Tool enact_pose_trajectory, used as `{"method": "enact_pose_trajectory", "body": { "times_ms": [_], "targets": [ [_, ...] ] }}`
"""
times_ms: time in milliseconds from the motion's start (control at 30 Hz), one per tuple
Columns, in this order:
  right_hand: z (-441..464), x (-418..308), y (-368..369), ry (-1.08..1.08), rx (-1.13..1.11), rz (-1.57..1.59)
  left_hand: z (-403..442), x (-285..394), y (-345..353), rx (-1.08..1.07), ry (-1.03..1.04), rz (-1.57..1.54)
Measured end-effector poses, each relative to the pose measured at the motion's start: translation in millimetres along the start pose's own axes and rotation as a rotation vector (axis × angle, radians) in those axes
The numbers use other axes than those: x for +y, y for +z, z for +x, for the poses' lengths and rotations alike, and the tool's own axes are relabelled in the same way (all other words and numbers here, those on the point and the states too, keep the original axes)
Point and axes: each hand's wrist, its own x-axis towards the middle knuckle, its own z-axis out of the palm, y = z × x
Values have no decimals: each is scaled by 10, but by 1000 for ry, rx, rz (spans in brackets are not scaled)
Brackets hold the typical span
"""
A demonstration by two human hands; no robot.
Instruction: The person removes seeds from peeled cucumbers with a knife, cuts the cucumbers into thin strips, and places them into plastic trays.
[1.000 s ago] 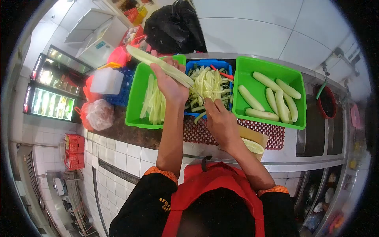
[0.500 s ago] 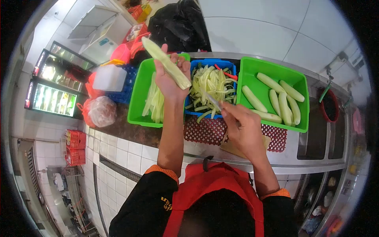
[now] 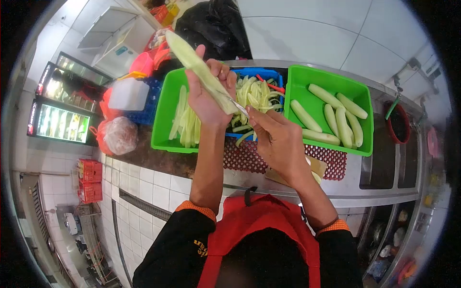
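My left hand (image 3: 206, 103) is wrapped round a long, peeled half cucumber (image 3: 197, 65), its pale cut face turned up. My right hand (image 3: 276, 137) grips a small metal knife (image 3: 239, 108), whose blade lies against the lower end of the cucumber. Behind both hands is a blue tub (image 3: 283, 79) heaped with pale cucumber strips (image 3: 254, 93) and darker green peel; part of it is hidden by my hands. To the left, a green tub (image 3: 161, 137) contains several long cut pieces (image 3: 189, 127).
Several whole peeled cucumbers (image 3: 343, 125) lie in another green tub (image 3: 297, 79) on the right. A tool with a red handle (image 3: 271, 85) rests in the blue tub. A cutting board (image 3: 317, 168) sits on a perforated red mat (image 3: 242, 156). A sink (image 3: 379, 168) is further right.
My right hand has lifted the knife up and left from over the blue tub onto the cucumber's lower end. My left hand still holds the cucumber, shifted slightly.
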Motion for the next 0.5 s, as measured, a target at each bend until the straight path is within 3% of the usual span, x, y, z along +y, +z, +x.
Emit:
{"method": "enact_pose_trajectory", "body": {
  "times_ms": [133, 367, 433, 467, 500],
  "targets": [
    [-10, 14, 60, -20, 53, 27, 5, -54, -2, -23, 11, -47],
    [-30, 232, 307, 26, 143, 220, 1, -189, -85, 142, 61, 100],
    [-14, 312, 280, 404, -37, 520, 35, -220, -203, 129, 46, 188],
    [7, 332, 236, 402, -38, 516, 51, -242, -254, 196, 19, 259],
    [32, 342, 180, 560, -106, 701, 69, -269, -311, 262, -11, 331]
  ]
}}
